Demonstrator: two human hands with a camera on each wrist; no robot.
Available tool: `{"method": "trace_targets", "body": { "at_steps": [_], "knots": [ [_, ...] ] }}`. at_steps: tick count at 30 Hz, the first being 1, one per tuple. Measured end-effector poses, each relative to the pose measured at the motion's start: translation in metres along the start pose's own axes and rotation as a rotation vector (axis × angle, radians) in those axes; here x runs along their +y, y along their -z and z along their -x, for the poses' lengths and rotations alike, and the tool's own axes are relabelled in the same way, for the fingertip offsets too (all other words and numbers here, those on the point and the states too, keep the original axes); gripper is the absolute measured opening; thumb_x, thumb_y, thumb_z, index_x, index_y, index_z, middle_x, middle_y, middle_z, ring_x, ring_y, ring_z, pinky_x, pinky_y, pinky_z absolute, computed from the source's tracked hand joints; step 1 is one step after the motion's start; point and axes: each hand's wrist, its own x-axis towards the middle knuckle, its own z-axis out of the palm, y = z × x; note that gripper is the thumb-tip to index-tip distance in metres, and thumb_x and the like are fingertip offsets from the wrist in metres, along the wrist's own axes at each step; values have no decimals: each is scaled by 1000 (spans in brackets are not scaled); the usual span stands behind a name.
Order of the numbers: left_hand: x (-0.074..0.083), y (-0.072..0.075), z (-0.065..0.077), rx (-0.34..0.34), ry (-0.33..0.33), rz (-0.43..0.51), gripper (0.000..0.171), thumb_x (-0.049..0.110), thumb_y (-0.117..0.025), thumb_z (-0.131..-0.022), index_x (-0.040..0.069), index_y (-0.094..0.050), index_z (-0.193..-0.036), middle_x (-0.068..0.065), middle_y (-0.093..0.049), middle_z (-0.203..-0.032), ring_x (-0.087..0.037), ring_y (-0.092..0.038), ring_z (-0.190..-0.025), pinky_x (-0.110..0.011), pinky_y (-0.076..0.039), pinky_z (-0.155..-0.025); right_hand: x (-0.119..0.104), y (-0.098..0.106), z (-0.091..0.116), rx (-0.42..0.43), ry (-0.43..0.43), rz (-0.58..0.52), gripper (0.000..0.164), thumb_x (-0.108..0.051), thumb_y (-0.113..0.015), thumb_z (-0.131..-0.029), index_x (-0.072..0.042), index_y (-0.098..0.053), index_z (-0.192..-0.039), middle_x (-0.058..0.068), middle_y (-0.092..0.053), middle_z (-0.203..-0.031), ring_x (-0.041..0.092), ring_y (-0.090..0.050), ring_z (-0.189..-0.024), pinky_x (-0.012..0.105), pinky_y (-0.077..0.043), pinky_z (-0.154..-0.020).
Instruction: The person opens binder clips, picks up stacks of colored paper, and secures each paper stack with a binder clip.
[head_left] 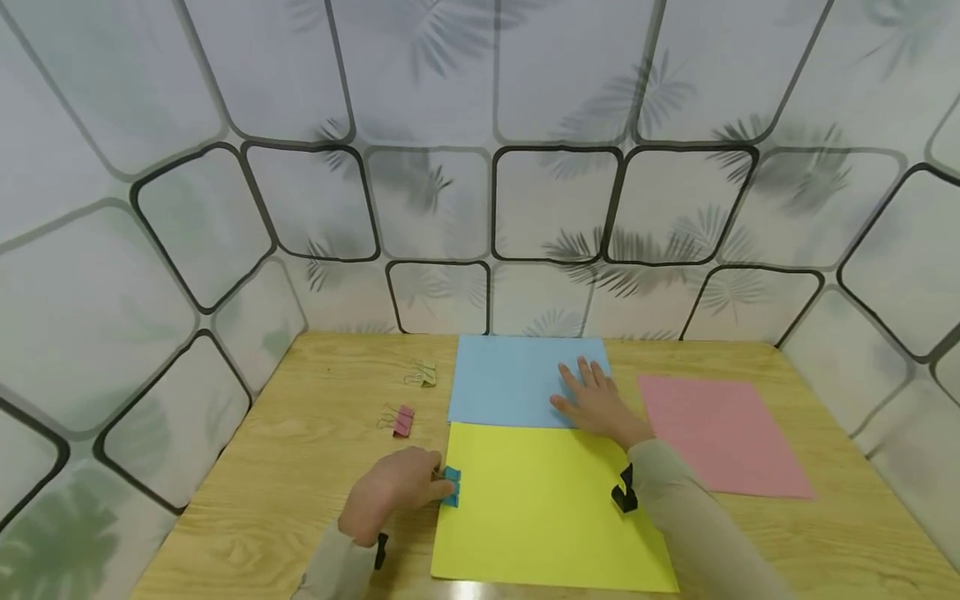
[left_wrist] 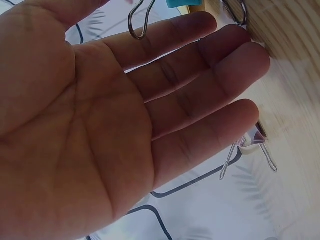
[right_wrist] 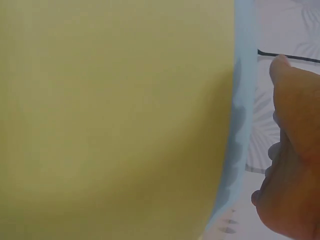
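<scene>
At the left edge of the yellow sheet (head_left: 540, 508), my left hand (head_left: 393, 483) holds a blue binder clip (head_left: 452, 473) between thumb and index finger. In the left wrist view, a wire handle (left_wrist: 133, 22) of that clip shows by the index finger, while the thumb tip is out of frame. The other fingers (left_wrist: 200, 95) stretch out nearly straight. Spread fingers of my right hand (head_left: 596, 410) rest on the light blue sheet (head_left: 502, 379), and its wrist is over the yellow sheet. The yellow sheet's far edge meets the blue one.
Left of the sheets lie a pink binder clip (head_left: 402, 422) and, farther back, a pale green binder clip (head_left: 428, 374). A pink sheet (head_left: 720, 433) lies to the right on the wooden table (head_left: 262, 467). Patterned cloth walls (head_left: 435, 208) enclose the back and sides.
</scene>
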Motion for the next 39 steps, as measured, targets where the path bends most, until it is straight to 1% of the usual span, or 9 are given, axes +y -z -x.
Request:
{"method": "trace_targets", "body": {
  "at_steps": [5, 9, 11, 17, 22, 26, 31, 34, 39],
  "knots": [
    [3, 0, 1, -6, -8, 29, 25, 30, -67, -94, 7, -58, -92, -2, -53, -79, -18, -48, -71, -36, -41, -64, 4, -8, -13, -40, -37, -27, 79, -61, -28, -103, -7, -15, -159, 32, 4, -161, 53, 5, -146, 72, -2, -112],
    [5, -1, 1, -5, -11, 29, 23, 29, -67, -94, 8, -58, -92, -2, -52, -79, -18, -48, -71, -34, -41, -63, 7, -16, -20, -61, -61, -20, 82, -65, -23, -102, -8, -12, -160, 31, 7, -161, 52, 8, -147, 71, 0, -112],
    [5, -2, 1, -8, -10, 35, 23, 29, -67, -94, 7, -58, -94, -2, -52, -79, -18, -48, -71, -34, -40, -63, 8, -20, -22, -69, -77, 3, 82, -65, -21, -102, -9, -11, -160, 30, 7, -161, 51, 9, -147, 70, 0, -113],
    [4, -5, 0, -32, -3, 62, 25, 30, -66, -95, 7, -58, -95, -3, -52, -79, -18, -48, -70, -34, -39, -62, 6, -19, -21, -97, -122, 8, 78, -59, -26, -104, -6, -12, -159, 32, 5, -160, 52, 8, -146, 70, 2, -113],
    [2, -7, -2, -28, -6, 39, 25, 31, -66, -95, 8, -59, -96, -2, -53, -80, -17, -49, -70, -34, -41, -63, 8, -15, -22, -116, -132, 19, 77, -57, -26, -105, -4, -12, -159, 34, 4, -160, 53, 7, -146, 71, 1, -112],
    [2, -4, -2, -16, -7, 26, 26, 31, -66, -95, 6, -61, -100, -2, -55, -83, -17, -50, -72, -35, -43, -64, 12, -16, -27, -128, -133, 48, 76, -57, -24, -105, -5, -10, -159, 32, 5, -160, 52, 6, -146, 71, -1, -113],
    [3, 0, 0, -31, 5, 40, 28, 30, -66, -96, 5, -61, -105, -3, -57, -87, -18, -50, -75, -37, -44, -67, 10, -14, -29, -152, -146, 37, 76, -56, -27, -105, -5, -11, -159, 33, 3, -160, 54, 3, -146, 71, -2, -113],
    [4, 2, 1, -33, 9, 39, 29, 31, -66, -96, 4, -61, -107, -3, -58, -87, -18, -50, -75, -38, -44, -68, 6, -11, -28, -151, -145, 24, 76, -54, -29, -105, -3, -12, -159, 34, 3, -159, 54, 3, -146, 71, -2, -113],
    [3, 3, 2, -27, 7, 35, 27, 30, -66, -96, 5, -61, -104, -3, -56, -85, -18, -50, -73, -36, -42, -66, 1, -9, -27, -157, -149, 13, 73, -51, -30, -106, -5, -10, -159, 33, 4, -160, 53, 5, -146, 70, -1, -113]
  ]
}}
